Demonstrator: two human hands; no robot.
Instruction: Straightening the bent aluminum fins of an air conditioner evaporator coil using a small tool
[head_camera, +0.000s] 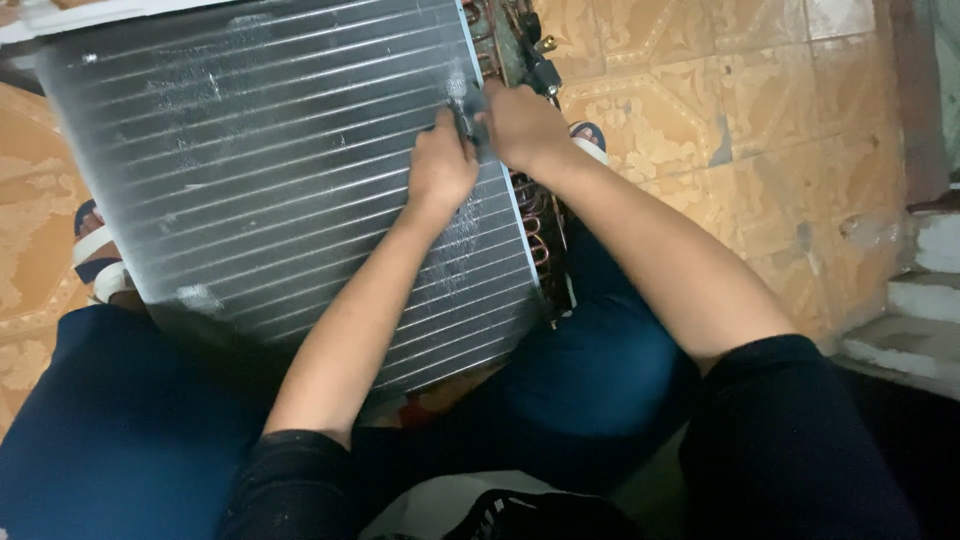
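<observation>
A large finned metal coil panel (260, 160), grey with pale bent patches, leans between my knees. Copper tube bends (540, 230) run down its right edge, with valves (530, 50) at the top right. My left hand (440, 165) and my right hand (520, 125) meet near the panel's upper right edge. Both pinch a small dark tool (470, 105) pressed against the fins. Most of the tool is hidden by my fingers.
The floor is orange patterned tile (720, 110). My feet in white-strapped sandals show at the left (95, 250) and behind the coil (590, 140). Pale concrete steps (920, 300) rise at the right. A dark shoe (520, 515) lies at the bottom.
</observation>
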